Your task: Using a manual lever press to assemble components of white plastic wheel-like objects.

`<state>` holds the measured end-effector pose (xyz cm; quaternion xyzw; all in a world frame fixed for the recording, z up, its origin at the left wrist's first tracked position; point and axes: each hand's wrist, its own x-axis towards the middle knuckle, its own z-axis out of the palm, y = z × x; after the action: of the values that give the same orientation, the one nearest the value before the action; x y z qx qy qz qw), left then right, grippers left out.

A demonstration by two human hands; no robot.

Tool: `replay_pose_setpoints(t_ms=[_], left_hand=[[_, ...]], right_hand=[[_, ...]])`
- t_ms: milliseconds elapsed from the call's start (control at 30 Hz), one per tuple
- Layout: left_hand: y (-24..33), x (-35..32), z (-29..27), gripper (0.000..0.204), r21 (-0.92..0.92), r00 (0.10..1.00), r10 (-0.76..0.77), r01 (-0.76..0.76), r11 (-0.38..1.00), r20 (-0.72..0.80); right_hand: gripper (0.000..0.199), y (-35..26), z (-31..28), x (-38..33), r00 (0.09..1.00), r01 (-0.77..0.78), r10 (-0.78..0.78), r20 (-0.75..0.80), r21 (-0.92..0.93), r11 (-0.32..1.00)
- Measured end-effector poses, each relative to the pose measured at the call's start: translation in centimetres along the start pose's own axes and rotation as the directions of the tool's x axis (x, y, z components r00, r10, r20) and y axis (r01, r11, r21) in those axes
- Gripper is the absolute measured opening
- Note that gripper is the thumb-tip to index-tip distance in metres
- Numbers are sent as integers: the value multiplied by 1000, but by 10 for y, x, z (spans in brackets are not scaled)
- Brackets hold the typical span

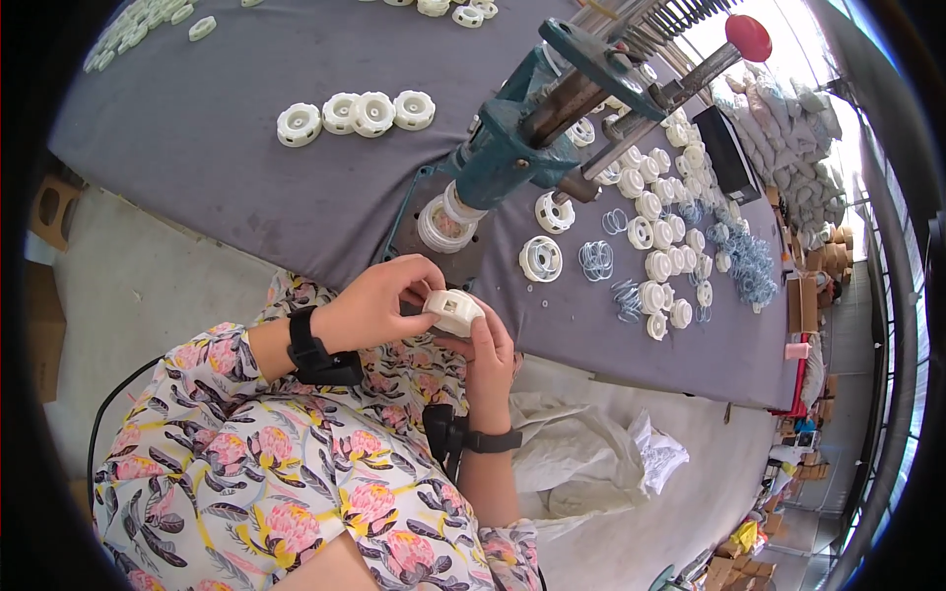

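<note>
On the grey worktop point(217, 148), a row of four white ribbed plastic knobs point(357, 114) lies far left, well apart from the hands. The left hand point(379, 300) has its fingers closed on a white plastic knob point(451, 311), gripping it from above and the left. The right hand point(490, 360) holds the same knob from below, fingers clenched around its underside, just off the worktop's near edge, above the lap. Behind stands a teal hand press point(512, 148) with a red-knobbed lever point(749, 37). Further right lie metal wire rings point(596, 260) and many more white knobs point(662, 236).
</note>
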<state>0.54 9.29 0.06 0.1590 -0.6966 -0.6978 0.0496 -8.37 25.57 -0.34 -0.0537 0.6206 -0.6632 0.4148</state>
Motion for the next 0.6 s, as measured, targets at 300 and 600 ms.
replay_pose_setpoints(t_ms=[300,600], left_hand=[[14,0,-12,27,294,919,320,-379,878,229],[4,0,-5,29,420,833,504,-551,721,228]], right_hand=[[47,-2,-5,8,923,-228,180,340,105,968],[44,9,13,-6,977,-169,103,189,382,908]])
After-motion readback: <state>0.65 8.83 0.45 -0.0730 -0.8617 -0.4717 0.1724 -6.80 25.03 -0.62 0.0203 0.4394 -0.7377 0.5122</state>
